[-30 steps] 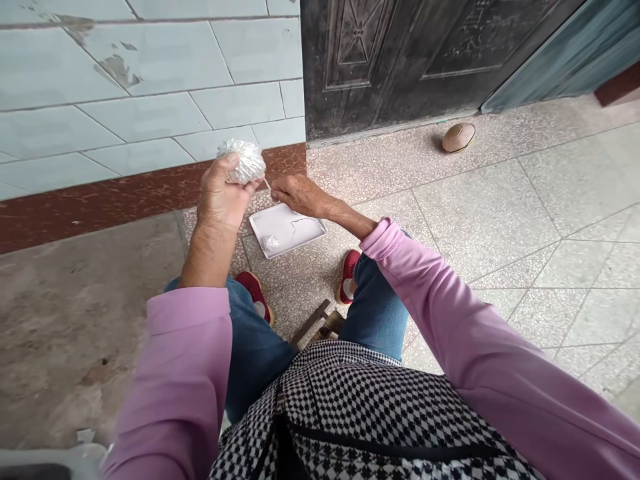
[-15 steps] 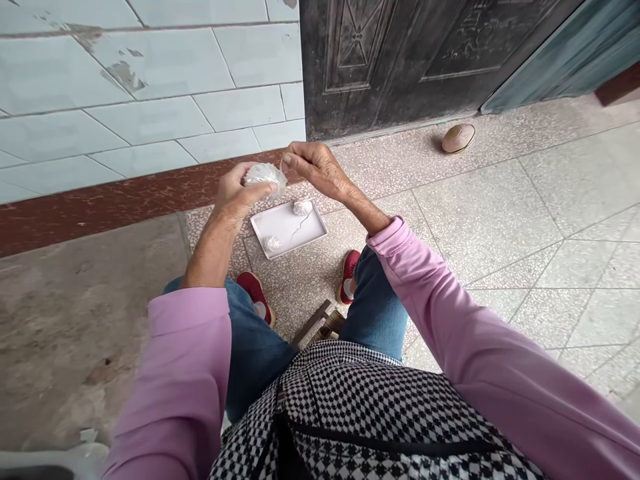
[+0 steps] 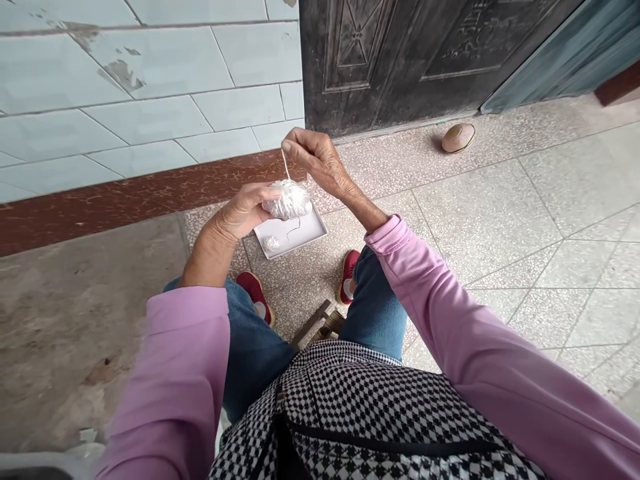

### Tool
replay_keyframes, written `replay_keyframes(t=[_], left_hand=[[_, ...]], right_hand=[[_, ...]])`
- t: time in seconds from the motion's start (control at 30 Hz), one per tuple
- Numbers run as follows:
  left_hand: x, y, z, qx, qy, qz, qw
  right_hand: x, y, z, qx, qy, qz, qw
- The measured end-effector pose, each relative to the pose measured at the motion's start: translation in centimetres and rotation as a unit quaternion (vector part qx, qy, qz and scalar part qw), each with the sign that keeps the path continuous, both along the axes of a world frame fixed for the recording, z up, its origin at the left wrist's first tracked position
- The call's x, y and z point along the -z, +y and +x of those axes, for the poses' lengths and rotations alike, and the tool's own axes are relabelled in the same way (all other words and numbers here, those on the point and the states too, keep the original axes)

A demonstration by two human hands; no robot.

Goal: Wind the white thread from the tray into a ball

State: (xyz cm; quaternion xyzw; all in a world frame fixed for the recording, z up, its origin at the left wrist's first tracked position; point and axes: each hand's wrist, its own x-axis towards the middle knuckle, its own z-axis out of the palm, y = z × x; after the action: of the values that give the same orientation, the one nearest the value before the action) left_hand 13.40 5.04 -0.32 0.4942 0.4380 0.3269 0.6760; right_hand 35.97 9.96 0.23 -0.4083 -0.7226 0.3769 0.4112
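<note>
My left hand [image 3: 250, 208] grips a ball of white string [image 3: 289, 200] from its left side, out over a shallow pale tray. Above it, my right hand [image 3: 314, 159] pinches a strand of white string [image 3: 285, 163], which runs taut down to the top of the ball. Below, the tray [image 3: 317, 232] rests on the speckled floor, partly covered by the held ball. A smaller white ball of string [image 3: 271, 243] lies in its near left corner. A thin loose strand [image 3: 295, 230] shows over the tray.
Red shoes [image 3: 253, 291] stand at either side behind the tray, with a wooden stool [image 3: 315, 323] between my legs. A tiled wall [image 3: 150, 127] and a dark door [image 3: 380, 67] rise ahead. An oval tan object [image 3: 458, 138] lies by the door.
My left hand has turned and moved right and down with the ball, now hiding the tray's second small ball. My right hand has risen slightly, and the strand between them is longer.
</note>
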Motion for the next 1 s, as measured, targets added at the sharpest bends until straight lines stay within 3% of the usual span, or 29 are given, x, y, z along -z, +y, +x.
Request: replay_keyframes(t=[0.2,0.33,0.63,0.8,1.0], left_hand=[[0.7,0.2,-0.1,0.068,0.063,-0.030,0.995],[0.7,0.4,-0.8,0.059,0.028,-0.010,0.998],[1.4,1.4,-1.2,-0.069,-0.077,0.060,0.993],[1.6,2.2,-2.0,-0.121,-0.127,0.123,0.977],[2.8,3.7,-2.7,-0.241,-0.054,0.106,0.963]], right_hand=[[0.1,-0.8,-0.2,-0.033,-0.019,0.036,0.999],[0.7,-0.4,0.1,-0.016,-0.034,0.011,0.999],[2.5,1.2,-0.8,-0.020,-0.043,-0.057,0.997],[4.7,1.5,-1.2,-0.111,-0.085,-0.046,0.989],[4.9,-0.5,-2.4,-0.192,-0.070,-0.029,0.979]])
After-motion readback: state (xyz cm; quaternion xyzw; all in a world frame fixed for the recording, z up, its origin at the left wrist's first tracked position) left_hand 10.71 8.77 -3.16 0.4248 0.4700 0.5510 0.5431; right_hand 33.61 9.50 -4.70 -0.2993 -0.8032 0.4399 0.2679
